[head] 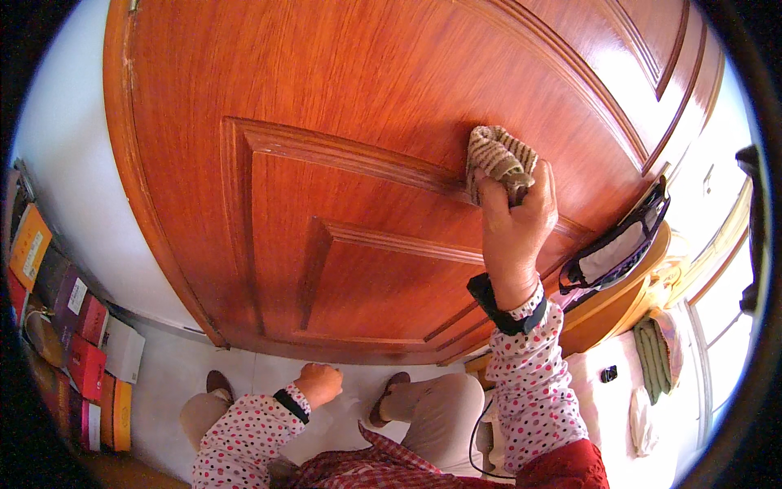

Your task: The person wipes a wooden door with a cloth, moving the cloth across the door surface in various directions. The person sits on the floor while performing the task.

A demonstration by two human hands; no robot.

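Note:
My right hand [519, 214] is closed around a bunched, striped brown cloth [498, 156]. The cloth is pressed to the reddish-brown wooden door [342, 79], by the upper moulding [366, 164] of its lower panel. Lower down, my left hand [319, 385] hangs in front of the door's bottom edge with its fingers curled in. Nothing shows in that hand, and it touches nothing that I can see. Dotted sleeves with dark cuffs cover both forearms.
Stacked boxes, among them a red box [87, 367] and a white box [124, 348], stand at the left wall. On the right are a dark-trimmed bag [614, 250], a bed [595, 391] and a folded green blanket [652, 354]. A black cable [471, 437] runs near my right leg.

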